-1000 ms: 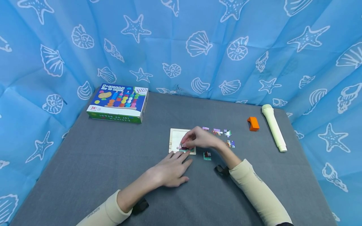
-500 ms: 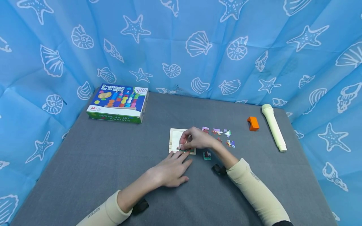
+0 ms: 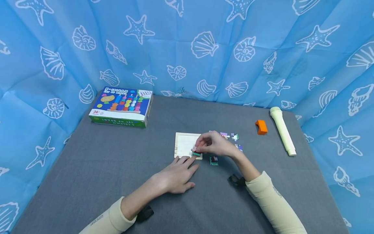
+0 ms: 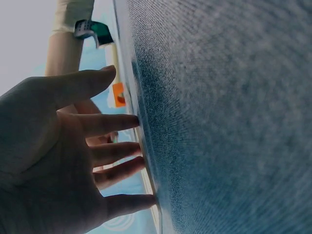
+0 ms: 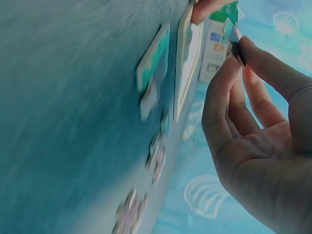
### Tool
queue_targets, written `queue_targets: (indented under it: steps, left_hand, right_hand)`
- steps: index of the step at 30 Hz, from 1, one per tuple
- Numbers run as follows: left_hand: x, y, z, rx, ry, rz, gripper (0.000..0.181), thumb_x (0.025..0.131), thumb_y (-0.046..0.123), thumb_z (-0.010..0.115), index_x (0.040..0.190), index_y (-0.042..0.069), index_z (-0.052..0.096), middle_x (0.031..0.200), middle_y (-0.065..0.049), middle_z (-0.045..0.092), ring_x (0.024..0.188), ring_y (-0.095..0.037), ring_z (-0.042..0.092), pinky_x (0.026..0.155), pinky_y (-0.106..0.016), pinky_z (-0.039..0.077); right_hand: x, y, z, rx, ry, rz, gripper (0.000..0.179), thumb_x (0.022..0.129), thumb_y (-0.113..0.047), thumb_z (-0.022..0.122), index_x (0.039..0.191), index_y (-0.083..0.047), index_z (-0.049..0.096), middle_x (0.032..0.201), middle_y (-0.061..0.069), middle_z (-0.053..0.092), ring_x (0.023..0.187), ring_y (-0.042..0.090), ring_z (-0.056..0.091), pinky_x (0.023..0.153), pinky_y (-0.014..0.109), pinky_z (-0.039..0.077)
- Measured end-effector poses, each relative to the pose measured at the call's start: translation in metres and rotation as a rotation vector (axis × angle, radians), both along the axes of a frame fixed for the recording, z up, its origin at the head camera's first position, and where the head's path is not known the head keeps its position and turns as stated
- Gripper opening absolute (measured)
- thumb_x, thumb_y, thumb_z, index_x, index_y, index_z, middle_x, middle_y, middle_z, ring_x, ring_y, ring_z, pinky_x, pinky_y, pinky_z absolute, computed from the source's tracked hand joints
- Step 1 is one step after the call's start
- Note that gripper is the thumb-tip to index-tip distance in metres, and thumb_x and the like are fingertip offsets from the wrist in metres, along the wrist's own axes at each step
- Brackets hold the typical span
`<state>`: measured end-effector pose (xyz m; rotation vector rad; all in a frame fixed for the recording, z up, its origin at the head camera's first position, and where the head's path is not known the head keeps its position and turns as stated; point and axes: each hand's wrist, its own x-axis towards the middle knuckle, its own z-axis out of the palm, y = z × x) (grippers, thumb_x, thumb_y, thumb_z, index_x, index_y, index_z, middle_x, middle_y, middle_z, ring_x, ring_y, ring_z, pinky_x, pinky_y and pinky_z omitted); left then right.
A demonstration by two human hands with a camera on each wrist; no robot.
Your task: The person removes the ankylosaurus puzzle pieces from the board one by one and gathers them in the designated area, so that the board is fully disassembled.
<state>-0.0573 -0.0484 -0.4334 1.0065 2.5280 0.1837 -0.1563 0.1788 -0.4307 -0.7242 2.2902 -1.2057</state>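
A shallow light-wood puzzle board (image 3: 183,145) lies on the grey table in the head view. My left hand (image 3: 176,178) rests flat with fingers spread, its fingertips at the board's near edge; the left wrist view shows those straight fingers (image 4: 114,152) along the rim. Over the board's right part, my right hand (image 3: 217,144) pinches a small jigsaw piece (image 3: 196,153) between thumb and fingertips. In the right wrist view this jigsaw piece (image 5: 232,35) is tilted, teal at one end. Beside the board's lower right corner lies a loose teal-and-dark piece (image 3: 214,161).
More jigsaw pieces (image 3: 235,137) lie right of the board, partly hidden by my right hand. Farther right are an orange arch block (image 3: 261,127) and a cream microphone-shaped stick (image 3: 282,131). A bead toy box (image 3: 119,106) sits back left, before a blue shell-patterned curtain (image 3: 187,48).
My right hand first worked at the board's lower middle, then shifted right with the jigsaw piece in its fingers, covering more of the loose pieces. The left hand has stayed put.
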Motion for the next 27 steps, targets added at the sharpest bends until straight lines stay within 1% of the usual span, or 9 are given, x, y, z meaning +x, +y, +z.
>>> queue_targets:
  steps: [3, 6, 11, 15, 21, 27]
  left_hand:
    - [0.000, -0.001, 0.000, 0.004, -0.015, 0.005, 0.070, 0.109, 0.051, 0.062, 0.167, 0.017, 0.043, 0.182, -0.007, 0.026, 0.166, -0.028, 0.030, 0.134, -0.061, 0.032]
    - [0.000, -0.001, 0.000, 0.005, -0.018, 0.008, 0.070, 0.109, 0.051, 0.062, 0.167, 0.017, 0.043, 0.183, -0.006, 0.024, 0.166, -0.028, 0.030, 0.134, -0.061, 0.033]
    - [0.000, -0.001, 0.000, 0.013, -0.015, 0.008, 0.069, 0.109, 0.050, 0.062, 0.167, 0.017, 0.044, 0.182, -0.006, 0.025, 0.166, -0.028, 0.031, 0.133, -0.060, 0.033]
    - [0.000, -0.001, 0.001, 0.015, -0.019, 0.011, 0.069, 0.109, 0.050, 0.062, 0.167, 0.017, 0.044, 0.183, -0.006, 0.025, 0.166, -0.028, 0.031, 0.134, -0.060, 0.033]
    - [0.001, -0.001, 0.000, 0.014, -0.010, 0.004, 0.069, 0.109, 0.049, 0.062, 0.167, 0.017, 0.044, 0.182, -0.006, 0.025, 0.166, -0.028, 0.031, 0.134, -0.060, 0.033]
    - [0.002, -0.001, 0.001, 0.017, 0.003, 0.001, 0.068, 0.109, 0.049, 0.063, 0.166, 0.017, 0.045, 0.182, -0.007, 0.027, 0.164, -0.028, 0.033, 0.134, -0.060, 0.033]
  right_hand:
    - [0.006, 0.015, 0.003, 0.012, 0.002, -0.018, 0.010, 0.098, -0.009, 0.081, 0.107, -0.005, 0.078, 0.095, 0.010, 0.078, 0.080, 0.012, 0.069, 0.076, 0.023, 0.061]
    - [0.013, 0.030, 0.005, 0.037, -0.014, -0.045, 0.012, 0.097, -0.008, 0.081, 0.108, -0.005, 0.078, 0.095, 0.009, 0.077, 0.081, 0.014, 0.068, 0.077, 0.022, 0.061]
    - [0.021, 0.055, 0.007, 0.054, -0.083, -0.075, 0.015, 0.097, -0.009, 0.081, 0.111, -0.003, 0.077, 0.100, 0.012, 0.079, 0.082, 0.014, 0.069, 0.077, 0.023, 0.060]
    - [0.025, 0.077, 0.008, 0.077, -0.120, -0.076, 0.017, 0.098, -0.011, 0.081, 0.112, -0.001, 0.077, 0.101, 0.014, 0.079, 0.083, 0.013, 0.070, 0.077, 0.023, 0.060]
    - [0.028, 0.102, 0.006, 0.129, -0.113, -0.064, 0.014, 0.099, -0.008, 0.079, 0.111, 0.000, 0.077, 0.099, 0.014, 0.078, 0.083, 0.012, 0.067, 0.076, 0.022, 0.059]
    - [0.029, 0.108, 0.003, 0.172, -0.063, -0.023, 0.011, 0.099, -0.006, 0.077, 0.109, -0.001, 0.078, 0.095, 0.011, 0.076, 0.080, 0.011, 0.064, 0.072, 0.021, 0.056]
